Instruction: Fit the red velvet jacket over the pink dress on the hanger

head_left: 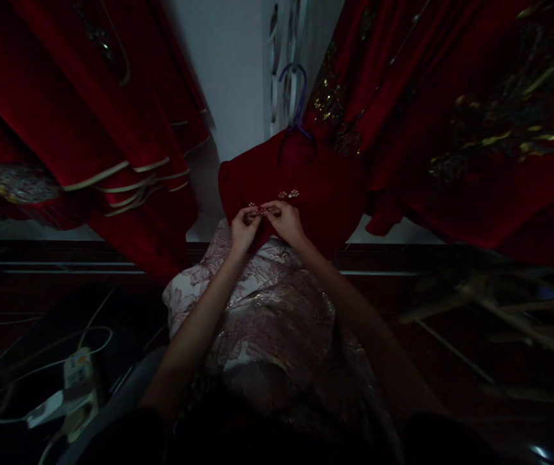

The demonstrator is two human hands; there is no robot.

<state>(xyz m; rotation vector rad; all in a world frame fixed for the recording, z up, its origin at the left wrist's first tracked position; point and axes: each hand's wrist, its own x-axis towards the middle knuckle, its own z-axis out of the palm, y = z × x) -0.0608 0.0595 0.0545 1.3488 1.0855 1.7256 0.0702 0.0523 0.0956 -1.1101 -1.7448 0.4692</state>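
A red garment (325,187) hangs on a purple hanger (300,106) in front of me. Pale beaded, flower-shaped ornaments (288,194) sit on its chest. My left hand (244,227) is closed in a pinch at a small beaded fastening (261,210) on the garment's front. From the other side my right hand (284,221) pinches the same fastening, its fingertips almost meeting the left ones. The fingers partly cover the fastening, so its details are unclear. Below the hands, a shiny pinkish floral fabric (262,303) spreads down toward my body.
Red garments with pale edging (112,174) hang at left, and a red garment with gold sequins (509,97) at right. A power strip (79,381) with white cables lies lower left. Blurred wooden bars (490,297) stand at right. Behind is a pale wall (228,71). The light is dim.
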